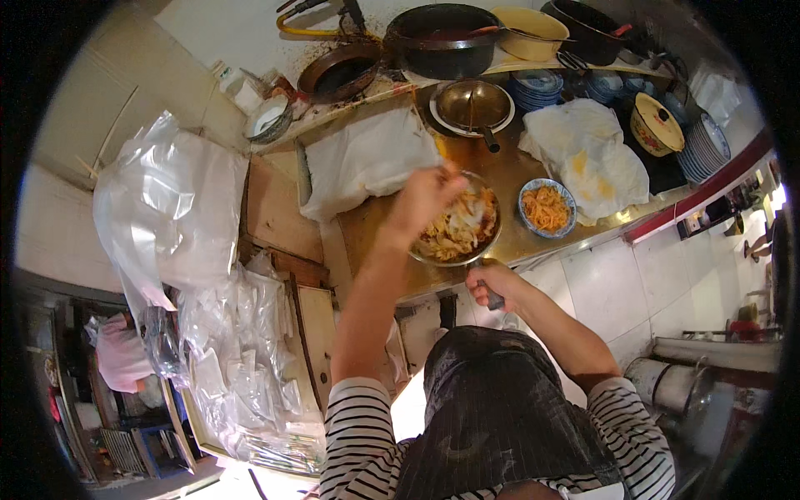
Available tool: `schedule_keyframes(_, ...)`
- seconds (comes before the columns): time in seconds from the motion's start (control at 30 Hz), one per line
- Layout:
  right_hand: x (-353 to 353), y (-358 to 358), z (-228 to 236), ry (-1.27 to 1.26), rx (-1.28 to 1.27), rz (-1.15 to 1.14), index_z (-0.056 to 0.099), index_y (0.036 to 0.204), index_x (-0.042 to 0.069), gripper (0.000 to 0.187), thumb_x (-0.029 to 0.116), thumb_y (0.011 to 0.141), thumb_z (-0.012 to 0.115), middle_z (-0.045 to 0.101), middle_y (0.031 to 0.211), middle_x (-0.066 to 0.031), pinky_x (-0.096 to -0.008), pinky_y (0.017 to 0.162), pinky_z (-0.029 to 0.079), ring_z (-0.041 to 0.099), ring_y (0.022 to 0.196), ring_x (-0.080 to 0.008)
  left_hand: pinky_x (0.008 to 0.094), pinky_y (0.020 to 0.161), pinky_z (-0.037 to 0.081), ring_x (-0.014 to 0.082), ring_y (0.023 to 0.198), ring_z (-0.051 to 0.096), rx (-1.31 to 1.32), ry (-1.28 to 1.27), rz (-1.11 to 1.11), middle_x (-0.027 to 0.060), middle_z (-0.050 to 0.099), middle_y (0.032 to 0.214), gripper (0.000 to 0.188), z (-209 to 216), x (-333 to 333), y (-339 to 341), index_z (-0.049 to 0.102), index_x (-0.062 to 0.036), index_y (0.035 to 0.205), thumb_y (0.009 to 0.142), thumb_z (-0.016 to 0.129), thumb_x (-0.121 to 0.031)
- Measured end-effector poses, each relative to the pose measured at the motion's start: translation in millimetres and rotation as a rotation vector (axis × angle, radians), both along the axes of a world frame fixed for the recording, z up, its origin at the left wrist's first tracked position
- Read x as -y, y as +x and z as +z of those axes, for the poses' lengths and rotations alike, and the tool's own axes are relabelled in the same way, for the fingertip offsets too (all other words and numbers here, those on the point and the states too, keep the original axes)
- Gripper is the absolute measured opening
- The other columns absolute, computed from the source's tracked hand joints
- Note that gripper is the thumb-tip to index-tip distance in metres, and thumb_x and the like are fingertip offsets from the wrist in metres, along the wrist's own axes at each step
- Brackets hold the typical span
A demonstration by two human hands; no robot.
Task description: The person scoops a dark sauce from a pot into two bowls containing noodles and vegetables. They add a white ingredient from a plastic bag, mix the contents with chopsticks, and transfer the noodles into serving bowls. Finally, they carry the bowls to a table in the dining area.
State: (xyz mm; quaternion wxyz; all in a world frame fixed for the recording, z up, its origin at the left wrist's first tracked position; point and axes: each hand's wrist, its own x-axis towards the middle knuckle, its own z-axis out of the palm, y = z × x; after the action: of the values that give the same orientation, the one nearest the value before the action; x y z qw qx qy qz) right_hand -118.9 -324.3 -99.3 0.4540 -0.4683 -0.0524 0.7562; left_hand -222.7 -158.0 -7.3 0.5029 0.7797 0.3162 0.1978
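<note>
Over pan (450,263) | left hand (423,202) hides some food (458,229), grip unclear | right hand (493,283) clenched round half-hidden handle (496,301)

Pretty cramped kitchen tbh. Pale wall (204,25) with brown splatter at the back, a shelf (504,66) running along behind a shiny metal desk (375,250), big light tiles on the floor (608,279), bright glare far right.

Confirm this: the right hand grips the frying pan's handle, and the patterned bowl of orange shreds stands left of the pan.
Wrong side: the head view shows the patterned bowl of orange shreds right of the frying pan. The right hand does grip the handle.
</note>
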Motion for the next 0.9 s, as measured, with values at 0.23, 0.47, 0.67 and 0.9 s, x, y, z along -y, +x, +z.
schedule_keyframes(0.23, 1.0, -7.7, 4.7, -0.045, 0.030, 0.055, 0.044, 0.068, 0.005, 0.015, 0.004, 0.081, 0.051, 0.041, 0.057, -0.0021, -0.0255, 0.038, 0.033, 0.036, 0.043, -0.0104, 0.0339, 0.065, 0.046, 0.0210, 0.066, 0.058, 0.041, 0.307, -0.032, 0.0131, 0.062, 0.071, 0.022, -12.3, 1.9, -5.9, 0.057, -0.0011, 0.078, 0.083, 0.063, -0.022)
schedule_keyframes(0.47, -0.1, -9.0, -0.9, -0.041, 0.057, 0.097, 0.044, 0.067, 0.007, 0.015, 0.005, 0.079, 0.053, 0.040, 0.056, -0.0020, -0.0257, 0.037, 0.032, 0.036, 0.043, -0.0109, 0.0333, 0.065, 0.047, 0.0191, 0.065, 0.057, 0.087, 0.146, 0.019, 0.0116, 0.063, 0.074, 0.020, -21.0, 7.0, -10.5, 0.058, -0.0015, 0.078, 0.083, 0.064, -0.020)
schedule_keyframes(0.67, -3.4, -10.8, -10.6, 0.010, 0.008, 0.007, 0.044, 0.066, 0.005, 0.017, 0.004, 0.080, 0.052, 0.042, 0.056, -0.0015, -0.0267, 0.037, 0.033, 0.037, 0.042, -0.0107, 0.0316, 0.062, 0.046, 0.0204, 0.066, 0.059, 0.030, 0.445, 0.013, 0.0139, 0.062, 0.072, 0.024, -21.4, 15.2, -8.5, 0.058, -0.0007, 0.080, 0.083, 0.064, -0.024)
schedule_keyframes(0.9, -5.5, -13.2, -6.9, -0.017, 0.070, 0.053, 0.043, 0.075, 0.005, 0.010, 0.005, 0.083, 0.049, 0.043, 0.060, -0.0024, -0.0270, 0.038, 0.034, 0.038, 0.045, -0.0100, 0.0363, 0.063, 0.046, 0.0302, 0.065, 0.059, 0.142, 0.514, 0.022, 0.0183, 0.060, 0.072, 0.023, -22.9, 22.0, -7.5, 0.056, -0.0021, 0.080, 0.083, 0.062, -0.024)
